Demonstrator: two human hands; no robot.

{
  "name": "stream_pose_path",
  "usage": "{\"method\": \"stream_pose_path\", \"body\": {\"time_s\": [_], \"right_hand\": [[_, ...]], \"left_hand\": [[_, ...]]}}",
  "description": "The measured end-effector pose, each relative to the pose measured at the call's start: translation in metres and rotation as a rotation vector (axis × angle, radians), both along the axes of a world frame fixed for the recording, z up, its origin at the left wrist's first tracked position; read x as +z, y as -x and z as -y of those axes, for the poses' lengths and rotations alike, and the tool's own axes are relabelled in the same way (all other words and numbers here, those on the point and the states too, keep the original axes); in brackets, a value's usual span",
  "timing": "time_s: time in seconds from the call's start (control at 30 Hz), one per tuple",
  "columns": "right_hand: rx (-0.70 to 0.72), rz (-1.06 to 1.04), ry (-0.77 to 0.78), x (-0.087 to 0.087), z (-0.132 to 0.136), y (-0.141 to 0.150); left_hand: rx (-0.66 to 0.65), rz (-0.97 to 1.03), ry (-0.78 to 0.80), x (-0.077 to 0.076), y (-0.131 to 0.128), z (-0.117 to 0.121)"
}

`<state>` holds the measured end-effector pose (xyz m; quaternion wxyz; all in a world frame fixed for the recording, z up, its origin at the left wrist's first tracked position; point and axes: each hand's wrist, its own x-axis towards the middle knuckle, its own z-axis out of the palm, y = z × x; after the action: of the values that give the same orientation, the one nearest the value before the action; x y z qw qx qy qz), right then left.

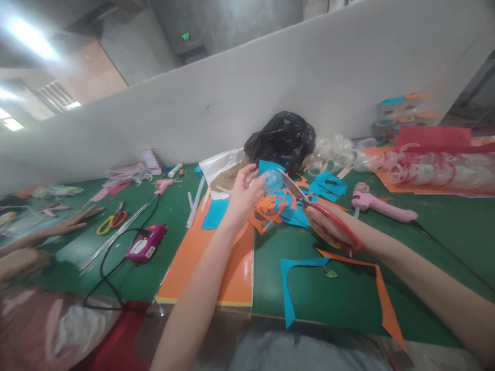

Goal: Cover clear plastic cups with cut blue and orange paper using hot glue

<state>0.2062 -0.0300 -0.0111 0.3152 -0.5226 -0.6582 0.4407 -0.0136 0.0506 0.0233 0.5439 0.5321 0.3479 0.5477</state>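
Two bare hands share the cut above the green worktop [266,291]. Left hand [247,193]: thumb and fingers pinched on a clear round piece [273,181], with a blue sheet [266,165] at its far side. Right hand [324,222]: wrapped around the red handle of the scissors [315,206], blades pointing up and toward the round piece. Blade gap: cannot be judged at this angle. Whether the tip touches the sheet: likewise unclear.

Recommended practice, on the judgement that the blue sheet is being trimmed around the round piece:
1. Pinch sheet and round piece together, so that neither slips against the other.
2. Place the left fingertips behind the blade line, never ahead of it.
3. Hold the scissors steady and rotate the work into the blades; this should give a smoother curve.
4. Follow the rim closely without nicking the clear wall.
5. Cut clear of the blue and orange offcuts [266,208] heaped just below; a loose strip could catch between the blades.
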Motion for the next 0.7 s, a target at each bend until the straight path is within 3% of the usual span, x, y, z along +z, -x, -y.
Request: {"method": "stream_pose_path", "body": {"time_s": [0.37, 0.53, 0.7], "right_hand": [[0.099, -0.056, 0.026, -0.012, -0.004, -0.005], [0.004, 0.010, -0.032, -0.001, -0.001, -0.001], [-0.054, 0.021, 0.047, 0.010, 0.003, 0.003]], "left_hand": [[-0.053, 0.098, 0.051, 0.003, 0.000, 0.000], [-0.020, 0.060, 0.034, 0.004, -0.001, 0.000], [-0.006, 0.003, -0.007, 0.006, 0.001, 0.002]]}}
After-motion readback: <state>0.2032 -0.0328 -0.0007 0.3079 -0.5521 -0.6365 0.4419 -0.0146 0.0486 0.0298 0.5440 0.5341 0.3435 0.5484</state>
